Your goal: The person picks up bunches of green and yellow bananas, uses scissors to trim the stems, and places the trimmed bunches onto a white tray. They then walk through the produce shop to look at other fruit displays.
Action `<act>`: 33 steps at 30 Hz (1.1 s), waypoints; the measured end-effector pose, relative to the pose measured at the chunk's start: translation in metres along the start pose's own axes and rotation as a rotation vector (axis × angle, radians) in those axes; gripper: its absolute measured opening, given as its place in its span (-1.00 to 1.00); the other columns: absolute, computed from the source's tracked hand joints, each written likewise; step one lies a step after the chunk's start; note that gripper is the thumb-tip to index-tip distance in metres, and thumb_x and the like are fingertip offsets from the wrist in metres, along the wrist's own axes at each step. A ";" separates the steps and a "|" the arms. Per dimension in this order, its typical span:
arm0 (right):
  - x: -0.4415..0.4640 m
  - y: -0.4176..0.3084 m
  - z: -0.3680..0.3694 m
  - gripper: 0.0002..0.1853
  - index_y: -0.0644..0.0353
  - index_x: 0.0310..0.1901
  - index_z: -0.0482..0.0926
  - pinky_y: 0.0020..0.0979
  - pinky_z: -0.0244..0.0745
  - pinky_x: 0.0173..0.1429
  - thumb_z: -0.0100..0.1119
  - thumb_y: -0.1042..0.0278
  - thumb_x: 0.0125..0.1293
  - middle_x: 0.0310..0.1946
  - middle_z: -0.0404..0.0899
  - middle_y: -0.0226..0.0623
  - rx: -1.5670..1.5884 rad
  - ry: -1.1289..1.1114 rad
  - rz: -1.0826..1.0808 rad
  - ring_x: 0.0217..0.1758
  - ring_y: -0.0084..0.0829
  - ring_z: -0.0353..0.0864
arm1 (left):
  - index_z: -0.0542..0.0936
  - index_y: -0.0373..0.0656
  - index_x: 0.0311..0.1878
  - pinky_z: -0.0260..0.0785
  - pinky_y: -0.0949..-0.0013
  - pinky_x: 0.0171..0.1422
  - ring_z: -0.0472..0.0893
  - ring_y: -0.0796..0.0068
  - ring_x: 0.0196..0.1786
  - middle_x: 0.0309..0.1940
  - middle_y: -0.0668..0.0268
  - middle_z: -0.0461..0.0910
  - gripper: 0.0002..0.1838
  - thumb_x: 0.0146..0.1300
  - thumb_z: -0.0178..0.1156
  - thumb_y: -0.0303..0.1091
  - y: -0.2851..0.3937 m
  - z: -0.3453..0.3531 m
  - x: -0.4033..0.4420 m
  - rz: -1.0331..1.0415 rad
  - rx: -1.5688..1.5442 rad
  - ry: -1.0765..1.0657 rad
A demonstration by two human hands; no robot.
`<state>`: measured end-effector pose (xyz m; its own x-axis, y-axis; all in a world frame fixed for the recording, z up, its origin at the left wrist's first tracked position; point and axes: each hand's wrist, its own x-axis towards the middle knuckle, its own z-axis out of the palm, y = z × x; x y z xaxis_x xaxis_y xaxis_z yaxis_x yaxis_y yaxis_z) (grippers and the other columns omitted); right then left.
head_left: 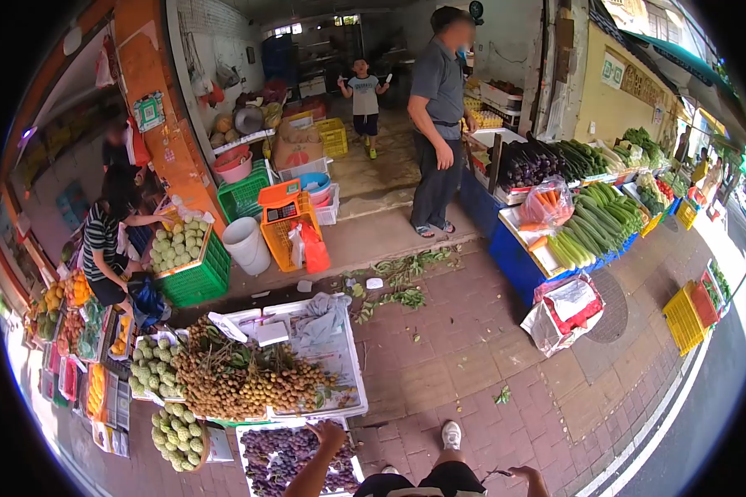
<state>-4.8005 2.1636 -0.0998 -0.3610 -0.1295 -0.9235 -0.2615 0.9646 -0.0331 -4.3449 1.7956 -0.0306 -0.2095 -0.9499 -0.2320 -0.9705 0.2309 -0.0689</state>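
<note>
Over the near edge of the fruit stall, my left hand (330, 432) reaches out above a white box of dark purple grapes (278, 457). Its fingers look partly stretched out, and I see nothing held in them. Low on the right, my right hand (524, 474) is closed on a thin dark object (497, 474), too small to name. Beyond the grapes lie bunches of brown longans (232, 377) in a white foam tray (358, 389). Green custard apples (178, 437) fill a round basket to the left of the grapes.
A person (439, 124) stands at the shop doorway, with a child (363, 103) farther inside. Another person (104, 240) leans over fruit at left. Vegetables, including green gourds (601, 217), cover the right stall. A white bag (555, 319) and yellow crate (684, 319) stand on the pavement.
</note>
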 end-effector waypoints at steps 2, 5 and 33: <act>0.043 -0.012 -0.025 -0.38 0.06 -0.16 0.48 -0.19 0.14 0.09 -0.05 -0.29 -0.11 -0.10 0.39 -0.11 -0.025 -0.037 -0.045 0.06 -0.17 0.27 | 0.56 -0.10 -0.48 -0.13 -0.33 -0.01 0.34 0.14 -0.06 -0.35 0.19 0.50 -0.78 -0.08 -0.04 -0.23 0.000 0.005 0.026 0.247 0.092 -0.325; 0.076 -0.031 -0.063 -0.29 0.09 -0.14 0.44 -0.04 0.09 0.08 -0.07 -0.40 -0.14 -0.09 0.39 -0.17 -0.125 -0.053 -0.191 0.05 -0.18 0.26 | 0.55 -0.09 -0.41 0.04 -0.12 -0.09 0.38 0.17 -0.17 -0.40 0.18 0.51 -0.76 -0.07 -0.02 -0.21 -0.004 0.060 0.051 0.110 0.004 -0.147; -0.007 -0.244 -0.276 -0.49 0.13 -0.19 0.46 -0.31 0.06 0.07 -0.20 -0.14 0.06 -0.08 0.37 -0.31 -0.302 -0.089 0.036 0.02 -0.37 0.21 | -0.01 0.04 0.22 -0.04 -0.07 0.09 0.27 0.06 0.07 0.16 0.19 0.10 -0.13 -0.07 -0.59 0.44 -0.013 -0.009 0.068 -1.274 -1.653 -0.359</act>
<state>-4.9809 1.8663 0.0203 -0.2980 -0.0633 -0.9525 -0.5087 0.8548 0.1024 -4.3475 1.7256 -0.0364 0.3204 -0.2773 -0.9058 0.2517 -0.8969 0.3636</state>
